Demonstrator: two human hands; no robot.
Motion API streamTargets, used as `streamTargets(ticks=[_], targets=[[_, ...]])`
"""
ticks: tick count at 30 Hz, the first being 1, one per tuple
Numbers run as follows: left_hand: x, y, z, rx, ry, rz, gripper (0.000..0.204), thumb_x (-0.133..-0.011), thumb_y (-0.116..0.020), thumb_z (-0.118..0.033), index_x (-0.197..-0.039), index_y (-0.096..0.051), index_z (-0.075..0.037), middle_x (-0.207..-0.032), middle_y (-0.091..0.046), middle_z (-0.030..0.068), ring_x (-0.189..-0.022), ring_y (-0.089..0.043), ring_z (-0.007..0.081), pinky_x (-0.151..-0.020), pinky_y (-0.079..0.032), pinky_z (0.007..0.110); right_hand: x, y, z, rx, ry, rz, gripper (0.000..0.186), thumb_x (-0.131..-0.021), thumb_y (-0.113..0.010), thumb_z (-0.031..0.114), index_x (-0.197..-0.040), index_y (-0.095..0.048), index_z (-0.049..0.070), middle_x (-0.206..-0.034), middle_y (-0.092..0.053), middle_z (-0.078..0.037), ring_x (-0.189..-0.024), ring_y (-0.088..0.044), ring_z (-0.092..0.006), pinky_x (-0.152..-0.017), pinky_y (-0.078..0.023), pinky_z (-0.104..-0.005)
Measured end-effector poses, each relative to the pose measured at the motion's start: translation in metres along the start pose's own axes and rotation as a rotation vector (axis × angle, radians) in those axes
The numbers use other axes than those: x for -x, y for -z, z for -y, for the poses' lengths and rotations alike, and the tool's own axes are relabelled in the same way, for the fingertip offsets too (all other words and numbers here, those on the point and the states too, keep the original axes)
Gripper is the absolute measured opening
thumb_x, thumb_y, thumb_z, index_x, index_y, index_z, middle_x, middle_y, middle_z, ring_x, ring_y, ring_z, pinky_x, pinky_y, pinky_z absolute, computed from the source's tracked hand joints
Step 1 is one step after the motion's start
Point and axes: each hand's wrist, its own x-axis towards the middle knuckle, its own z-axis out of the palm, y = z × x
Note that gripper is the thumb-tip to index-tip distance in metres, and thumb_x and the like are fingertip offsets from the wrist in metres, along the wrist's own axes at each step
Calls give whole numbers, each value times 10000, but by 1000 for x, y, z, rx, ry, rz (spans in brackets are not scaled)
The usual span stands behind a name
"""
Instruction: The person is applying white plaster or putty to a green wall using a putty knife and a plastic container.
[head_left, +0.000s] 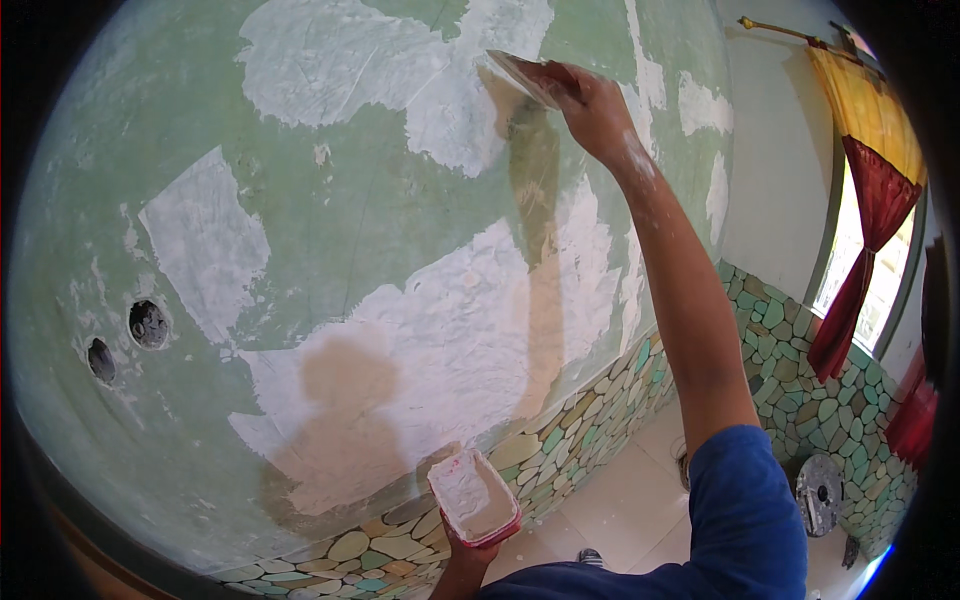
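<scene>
My right hand [592,108] grips a wide putty knife [522,77], arm stretched far up. The blade lies close to the wall, at the right edge of an upper white filler patch [450,125]; I cannot tell whether its edge touches. Dried white smears mark the right wrist. Low in the middle, my left hand [466,562] holds a small rectangular red tub [500,532] from below. White filler [460,488] lies inside it, mostly at the far left side. The green wall [370,200] carries several more white patches, with my shadow falling across the large lower one [440,340].
Two round holes, one of them an open socket hole [148,324], sit in the wall at left. A pebble-patterned stone band [560,430] runs along the wall's foot. At right are a window with a red and yellow curtain [868,190] and a grey disc-shaped object [820,495] near the tiled floor [625,490].
</scene>
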Motion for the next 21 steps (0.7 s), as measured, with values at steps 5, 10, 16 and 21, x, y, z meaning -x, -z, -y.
streamTargets(ticks=[5,10,16,21], targets=[[-7,20,-10,-31,-50,14,620,-873,-455,-624,-1284,-519,-165,-1132,-635,112,-1014,-611,375,-865,-474,586,31,-36,12,-27,0,55,264,-911,-579,74,-1161,-631,7,-1020,-706,-145,-934,-669,-174,-830,-507,-302],[-13,23,-14,-73,-64,37,652,-865,-455,-643,-1290,-512,-152,-1138,-629,131,-1014,-614,374,-874,-473,587,112,-60,40,2,185,180,234,-860,-618,27,-1085,-672,60,-961,-677,-140,-866,-646,-294,-771,-526,-374],[-12,21,-17,-115,-71,16,657,-876,-441,-634,-1294,-502,-130,-1164,-612,149,-1007,-618,371,-855,-481,592,100,-39,49,-339,-172,343,253,-941,-547,83,-1172,-633,29,-1126,-675,-103,-1059,-617,-166,-937,-481,-308],[-4,16,-15,-35,-32,44,665,-875,-448,-629,-1294,-497,-115,-1148,-608,170,-1013,-613,374,-870,-470,609,1,18,-21,-75,-51,-42,319,-927,-577,137,-1211,-592,-9,-1057,-699,-86,-968,-627,-135,-889,-473,-292]])
